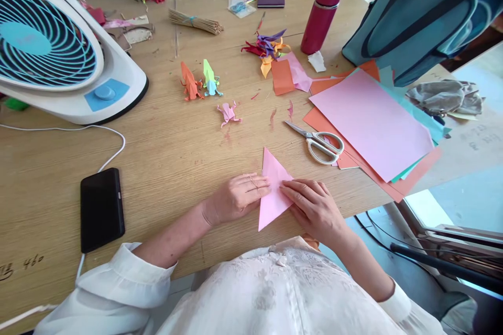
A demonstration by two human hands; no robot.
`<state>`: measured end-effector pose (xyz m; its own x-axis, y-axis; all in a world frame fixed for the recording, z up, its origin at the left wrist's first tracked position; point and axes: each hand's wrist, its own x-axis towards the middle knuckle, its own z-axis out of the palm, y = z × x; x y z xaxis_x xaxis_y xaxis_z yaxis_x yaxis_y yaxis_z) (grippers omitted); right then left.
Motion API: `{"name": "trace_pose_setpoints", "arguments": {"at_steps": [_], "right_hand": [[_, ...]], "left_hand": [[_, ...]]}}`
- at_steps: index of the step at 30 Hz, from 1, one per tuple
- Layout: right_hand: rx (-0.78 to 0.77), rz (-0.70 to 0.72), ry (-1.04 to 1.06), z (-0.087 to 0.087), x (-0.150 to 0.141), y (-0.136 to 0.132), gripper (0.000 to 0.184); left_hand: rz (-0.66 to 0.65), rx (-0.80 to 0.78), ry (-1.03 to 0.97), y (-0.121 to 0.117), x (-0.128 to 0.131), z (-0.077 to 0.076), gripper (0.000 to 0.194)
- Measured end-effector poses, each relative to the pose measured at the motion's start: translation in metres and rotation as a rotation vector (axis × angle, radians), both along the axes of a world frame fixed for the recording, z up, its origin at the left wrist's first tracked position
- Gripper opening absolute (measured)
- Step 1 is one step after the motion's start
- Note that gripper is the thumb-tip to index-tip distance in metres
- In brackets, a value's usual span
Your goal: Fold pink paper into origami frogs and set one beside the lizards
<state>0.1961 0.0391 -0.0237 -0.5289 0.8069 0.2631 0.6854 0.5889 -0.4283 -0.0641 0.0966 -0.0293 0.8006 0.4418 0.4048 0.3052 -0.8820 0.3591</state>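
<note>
A pink paper triangle (pixel 273 180) lies flat on the wooden table (pixel 168 157) near its front edge. My left hand (pixel 238 198) rests on the triangle's left edge with its fingers together, pressing down. My right hand (pixel 312 205) lies over the right edge, fingers stretched flat along the paper. White-handled scissors (pixel 320 142) lie just beyond the triangle, to the right. Three folded paper figures, orange (pixel 190 82), green (pixel 210 79) and pink (pixel 229 113), stand farther back.
A stack of coloured paper sheets (pixel 371 123) sits at right, with a blue bag (pixel 422 13) and red flask (pixel 321 14) behind. A white fan (pixel 58 52) stands at left. A black phone (pixel 101 208) with a white cable lies front left. Paper scraps (pixel 269 49) sit mid-back.
</note>
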Motion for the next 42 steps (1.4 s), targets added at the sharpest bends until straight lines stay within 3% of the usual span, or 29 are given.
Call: {"name": "trace_pose_setpoints", "arguments": {"at_steps": [5, 9, 18, 26, 33, 42], "right_hand": [[0.055, 0.028, -0.038, -0.004, -0.003, -0.002, 0.039], [0.061, 0.033, -0.041, -0.003, -0.001, -0.007, 0.044], [0.077, 0.041, -0.024, -0.002, 0.0, -0.017, 0.043], [-0.069, -0.16, 0.197, 0.001, -0.005, -0.006, 0.013], [-0.15, -0.294, 0.214, 0.003, -0.013, 0.0, 0.012], [-0.187, -0.336, 0.162, 0.008, -0.017, 0.004, 0.017]], "left_hand": [[0.032, 0.161, 0.183, -0.011, 0.002, 0.005, 0.033], [0.029, 0.165, 0.258, -0.018, 0.001, 0.005, 0.039], [0.047, -0.04, 0.157, -0.023, 0.0, 0.009, 0.031], [0.24, -0.269, -0.064, -0.016, 0.01, 0.021, 0.018], [0.524, -0.444, 0.059, -0.001, 0.025, 0.034, 0.014], [0.51, -0.54, 0.182, 0.012, 0.031, 0.035, 0.017]]}}
